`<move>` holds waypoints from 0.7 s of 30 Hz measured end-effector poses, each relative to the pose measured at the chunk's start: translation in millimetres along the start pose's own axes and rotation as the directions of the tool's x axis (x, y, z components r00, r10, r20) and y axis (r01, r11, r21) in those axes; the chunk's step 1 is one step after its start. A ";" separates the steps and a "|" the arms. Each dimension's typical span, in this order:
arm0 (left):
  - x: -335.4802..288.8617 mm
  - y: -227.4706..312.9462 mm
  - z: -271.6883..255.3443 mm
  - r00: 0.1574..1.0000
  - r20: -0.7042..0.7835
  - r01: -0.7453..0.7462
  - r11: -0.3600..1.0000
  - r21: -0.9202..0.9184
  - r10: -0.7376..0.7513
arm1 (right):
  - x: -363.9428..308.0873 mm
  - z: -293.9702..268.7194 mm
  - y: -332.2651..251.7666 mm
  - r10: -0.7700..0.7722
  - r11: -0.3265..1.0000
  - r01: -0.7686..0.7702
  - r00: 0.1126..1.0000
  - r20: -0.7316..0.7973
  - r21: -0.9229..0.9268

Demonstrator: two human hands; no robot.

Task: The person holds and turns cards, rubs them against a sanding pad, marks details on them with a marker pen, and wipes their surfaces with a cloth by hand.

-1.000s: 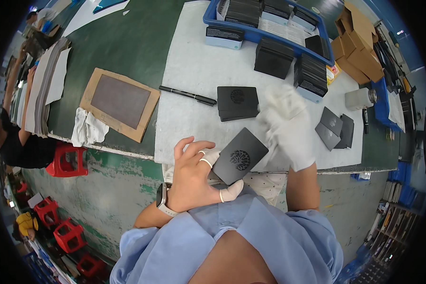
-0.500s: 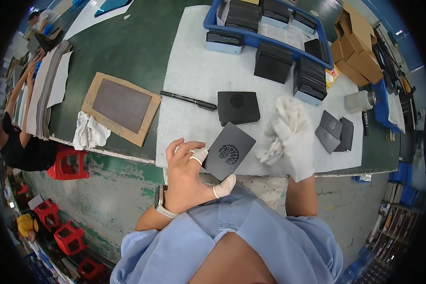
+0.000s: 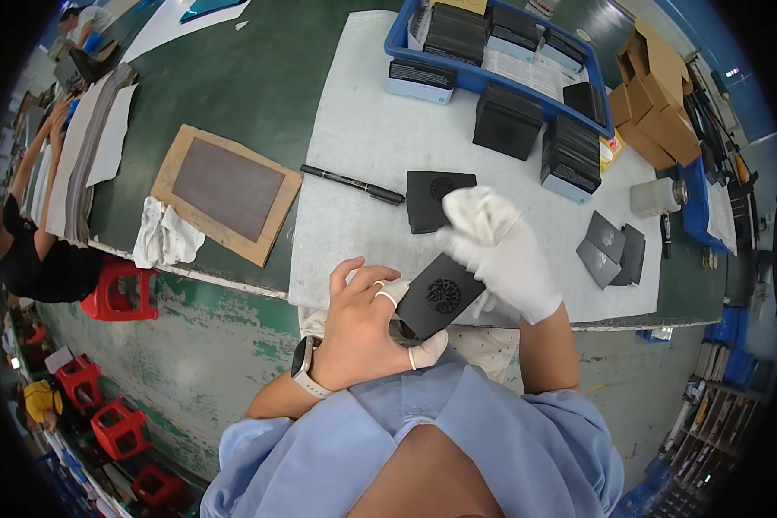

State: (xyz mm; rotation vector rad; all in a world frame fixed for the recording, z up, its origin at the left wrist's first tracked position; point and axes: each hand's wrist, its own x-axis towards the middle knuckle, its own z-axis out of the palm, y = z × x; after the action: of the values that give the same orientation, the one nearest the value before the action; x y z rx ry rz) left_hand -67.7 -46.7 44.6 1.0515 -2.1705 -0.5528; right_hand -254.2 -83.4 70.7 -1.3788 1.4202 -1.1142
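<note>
My left hand (image 3: 367, 315), with white finger cots and a watch at the wrist, grips a black card (image 3: 440, 300) by its edges. A round tree-like emblem shows on the card's face. My right hand (image 3: 520, 272) wears a white glove and is closed on a crumpled white cloth (image 3: 482, 216). It overlaps the card's right edge; motion blurs part of it, and whether the cloth touches the card I cannot tell. Just beyond lies a stack of black cards (image 3: 425, 207) with the same emblem, partly covered by the cloth. A black marker pen (image 3: 354, 184) lies left of that stack.
A blue tray (image 3: 466, 76) holds packed black cards; more blocks of cards (image 3: 508, 121) stand before it. Several loose cards (image 3: 597, 263) and a jar (image 3: 656, 197) lie right. A framed board (image 3: 173, 177) and a rag (image 3: 166, 233) are left. A co-worker's arms (image 3: 34, 168) show far left.
My right hand has swung left with the cloth, from beside the card to over its right edge. My left hand and the card have shifted slightly right and nearer to me.
</note>
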 end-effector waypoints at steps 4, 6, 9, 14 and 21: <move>1.1 0.6 -3.4 1.000 0.001 -0.013 0.999 -0.036 0.013 | 10.8 -15.4 8.5 0.363 0.910 -0.342 0.930 -0.051 0.235; 2.4 1.9 -3.0 0.999 -0.032 0.007 0.998 -0.058 -0.009 | 8.9 -13.6 6.2 0.039 0.951 -0.007 0.994 0.098 -0.310; 3.0 5.0 -2.1 0.999 0.033 0.001 0.998 -0.063 0.002 | 0.6 -7.2 17.9 -0.161 0.929 0.261 0.923 0.349 -0.262; -3.9 0.6 -12.0 0.945 0.200 0.326 0.771 -0.547 -0.258 | 13.8 -23.6 6.7 0.324 0.936 -0.303 0.940 -0.103 0.181; -0.1 -24.3 -3.3 0.831 0.539 0.310 -0.688 -0.656 -0.139 | 2.8 -23.6 10.9 0.280 0.939 -0.227 0.941 -0.190 0.259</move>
State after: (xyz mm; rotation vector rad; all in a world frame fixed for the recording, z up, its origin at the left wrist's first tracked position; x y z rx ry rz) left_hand -52.5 -61.2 32.0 0.2526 -0.1064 -2.3508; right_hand -279.8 -85.2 66.0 -0.8949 1.5216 -1.2475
